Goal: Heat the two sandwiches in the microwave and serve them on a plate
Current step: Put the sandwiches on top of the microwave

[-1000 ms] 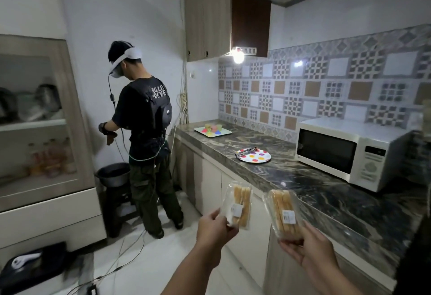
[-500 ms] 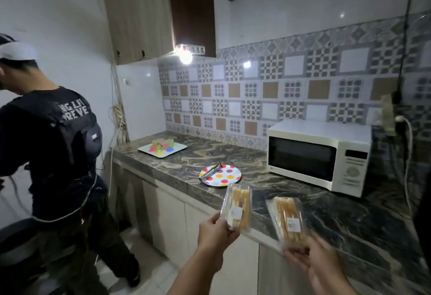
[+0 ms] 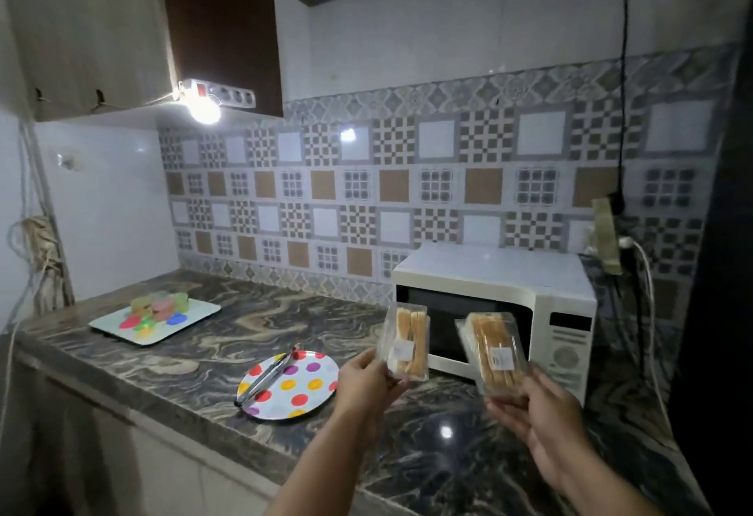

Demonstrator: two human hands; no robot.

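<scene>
Sandwiches up in both hands now: left sandwich pack [image 3: 404, 342] pinched in the left hand [image 3: 368, 383], right sandwich pack [image 3: 495, 352] gripped by the right hand [image 3: 538, 422], both held in front of the microwave [image 3: 495, 311], door shut. The view has swung right and closer; the person in black has dropped out of frame. Polka-dot plate [image 3: 301, 389] with tongs [image 3: 267, 375] sits on the counter [image 3: 195, 356] left of the hands.

- One wrapped sandwich [image 3: 405, 342] is held up in the left hand [image 3: 368, 383].
- The other wrapped sandwich [image 3: 495, 352] is held tilted in the right hand [image 3: 538, 426].
- The white microwave [image 3: 501, 311] is shut, on the counter.
- The dotted plate [image 3: 301, 387] is lying flat, left of the microwave.
</scene>
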